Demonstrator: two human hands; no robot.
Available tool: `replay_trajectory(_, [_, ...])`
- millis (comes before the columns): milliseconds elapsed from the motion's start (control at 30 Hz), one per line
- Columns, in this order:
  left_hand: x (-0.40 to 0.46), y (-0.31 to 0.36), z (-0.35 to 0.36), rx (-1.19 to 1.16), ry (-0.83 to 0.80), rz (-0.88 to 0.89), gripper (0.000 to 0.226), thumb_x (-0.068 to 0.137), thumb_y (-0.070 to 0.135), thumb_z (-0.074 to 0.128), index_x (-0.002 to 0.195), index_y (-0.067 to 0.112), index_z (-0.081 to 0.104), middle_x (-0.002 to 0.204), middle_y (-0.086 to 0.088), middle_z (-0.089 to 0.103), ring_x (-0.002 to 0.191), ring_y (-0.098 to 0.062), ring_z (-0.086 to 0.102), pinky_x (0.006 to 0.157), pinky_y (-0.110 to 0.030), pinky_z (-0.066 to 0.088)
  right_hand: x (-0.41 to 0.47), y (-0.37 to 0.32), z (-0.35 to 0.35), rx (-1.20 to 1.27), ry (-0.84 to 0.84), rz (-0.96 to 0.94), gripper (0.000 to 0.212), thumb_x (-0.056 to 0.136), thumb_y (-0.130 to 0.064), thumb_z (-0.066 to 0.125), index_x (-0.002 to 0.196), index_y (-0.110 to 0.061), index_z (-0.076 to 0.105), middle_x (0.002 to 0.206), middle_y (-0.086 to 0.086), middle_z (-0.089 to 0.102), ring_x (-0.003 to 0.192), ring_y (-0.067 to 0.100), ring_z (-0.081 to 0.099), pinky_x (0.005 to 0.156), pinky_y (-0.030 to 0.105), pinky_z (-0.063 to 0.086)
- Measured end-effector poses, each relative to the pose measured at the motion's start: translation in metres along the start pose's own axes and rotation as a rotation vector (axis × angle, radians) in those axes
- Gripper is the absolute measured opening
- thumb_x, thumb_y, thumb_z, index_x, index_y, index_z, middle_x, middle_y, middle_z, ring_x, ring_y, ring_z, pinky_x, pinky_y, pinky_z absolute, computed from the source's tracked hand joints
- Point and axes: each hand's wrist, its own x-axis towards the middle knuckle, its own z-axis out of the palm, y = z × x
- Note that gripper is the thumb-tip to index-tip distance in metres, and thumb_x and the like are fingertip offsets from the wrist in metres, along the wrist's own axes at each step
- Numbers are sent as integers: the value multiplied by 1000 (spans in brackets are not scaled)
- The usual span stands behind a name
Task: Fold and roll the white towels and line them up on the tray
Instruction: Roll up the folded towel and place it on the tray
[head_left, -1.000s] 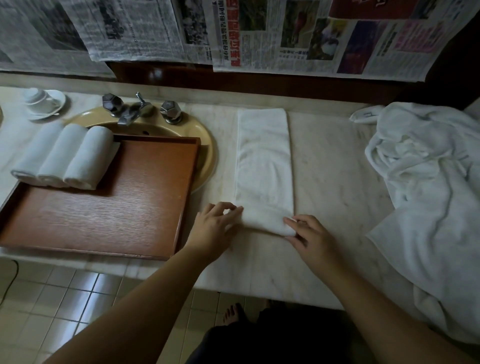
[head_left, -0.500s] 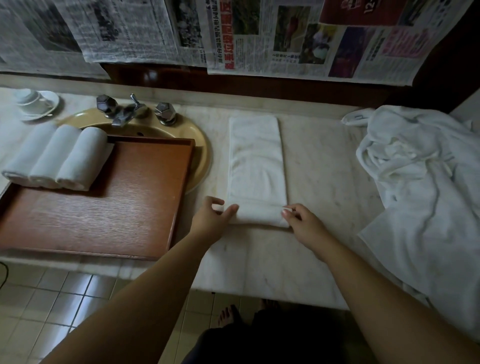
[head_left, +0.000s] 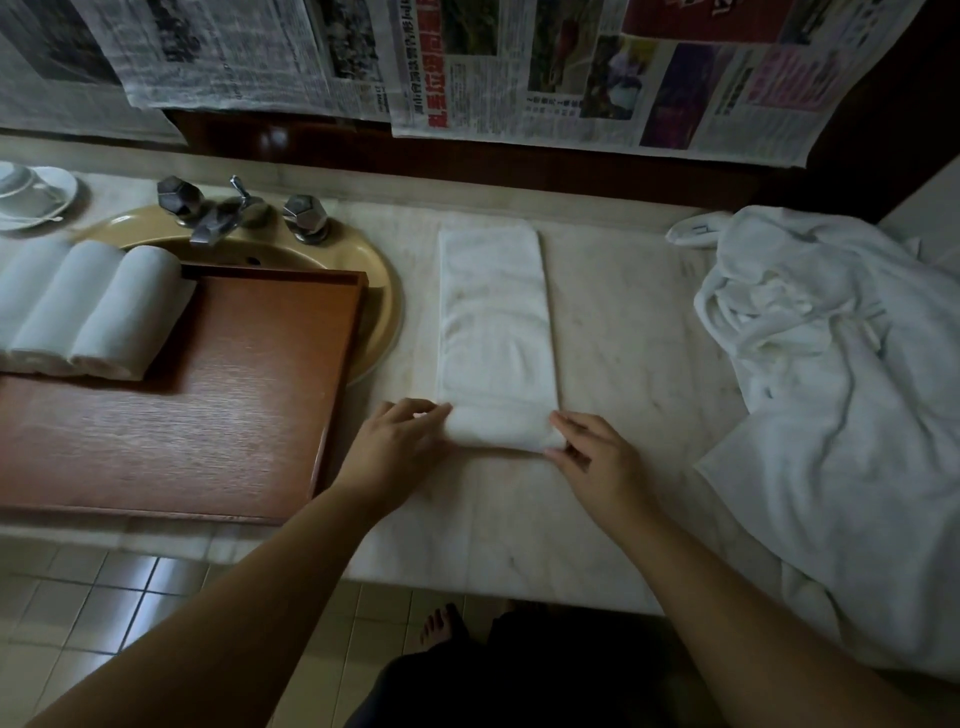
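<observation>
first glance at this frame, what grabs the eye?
The long folded white towel lying on the marble counter, centre frame, with the left hand and right hand gripping the two ends of the roll started at its near end. Left of it, three rolled towels sit side by side at the far left of the wooden tray; a heap of white laundry fills the right.

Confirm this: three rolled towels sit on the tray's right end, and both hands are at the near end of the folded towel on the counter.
Not quite. The head view shows the three rolled towels at the left end of the tray, not the right. The rest holds: the left hand and right hand are at the near end of the folded towel on the counter.
</observation>
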Motion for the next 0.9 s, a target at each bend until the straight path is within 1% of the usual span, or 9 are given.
replay_trajectory(167, [20, 14, -5, -98, -136, -249, 44, 102, 53, 57, 138, 30, 67, 133, 1, 63, 117, -23, 50, 102, -38, 43, 24, 1, -9, -36, -95, 57, 40, 93, -26, 75, 132, -14, 70, 100, 0, 64, 84, 9, 53, 83, 13, 37])
replay_trajectory(267, [25, 17, -1, -192, -154, -447, 47, 99, 65, 52, 109, 27, 79, 114, 1, 60, 114, -25, 48, 101, -40, 42, 36, 1, -7, 64, -166, 213, 39, 99, -22, 69, 137, -15, 66, 101, 0, 55, 82, 2, 56, 78, 2, 36])
replay_trajectory(333, [31, 18, -2, -298, -143, -564, 56, 93, 77, 49, 89, 30, 79, 101, 0, 67, 105, -27, 61, 97, -43, 52, 45, 2, -4, 92, -179, 296, 36, 102, -24, 65, 136, -14, 67, 107, 5, 56, 87, 10, 59, 73, -1, 35])
replay_trajectory(433, [45, 27, -7, -513, -83, -733, 54, 89, 71, 65, 108, 23, 81, 103, 5, 76, 100, -18, 70, 93, -38, 58, 56, -2, -2, 184, -170, 406, 30, 100, -28, 67, 127, -15, 67, 112, 6, 65, 95, 16, 61, 72, 10, 40])
replay_trajectory(567, [55, 41, -7, -706, 34, -871, 44, 88, 52, 79, 120, 23, 73, 110, 3, 72, 99, -15, 68, 78, -30, 54, 61, -5, -4, 306, -48, 476, 25, 91, -30, 78, 109, -31, 61, 89, 2, 64, 76, 14, 63, 71, 29, 50])
replay_trajectory(633, [53, 45, -6, -576, 91, -755, 29, 92, 45, 76, 118, 33, 70, 111, 6, 67, 97, -13, 65, 72, -26, 50, 60, -3, -3, 229, -2, 364, 16, 90, -26, 80, 99, -31, 68, 96, 3, 64, 75, 2, 64, 71, 20, 50])
replay_trajectory(733, [46, 47, 4, -66, 220, -309, 12, 100, 29, 70, 105, 25, 80, 108, 3, 65, 97, -22, 53, 80, -34, 48, 54, 2, -4, 118, 19, 191, 21, 84, -19, 85, 103, -20, 77, 112, -3, 59, 85, -5, 62, 77, 8, 47])
replay_trajectory(800, [40, 44, 12, 90, 266, -104, 13, 98, 16, 68, 104, 16, 80, 105, 0, 68, 91, -29, 53, 75, -41, 51, 49, 7, -7, 118, -44, 121, 39, 77, -17, 91, 112, -17, 75, 119, -8, 59, 93, 0, 63, 83, 12, 51])
replay_trajectory(900, [28, 36, 12, 116, 144, -24, 37, 93, 23, 68, 130, 17, 71, 125, -2, 67, 99, -31, 57, 81, -41, 54, 47, 12, -16, 72, -133, 23, 47, 74, -16, 92, 116, -17, 72, 114, -11, 60, 95, 4, 63, 84, 11, 50])
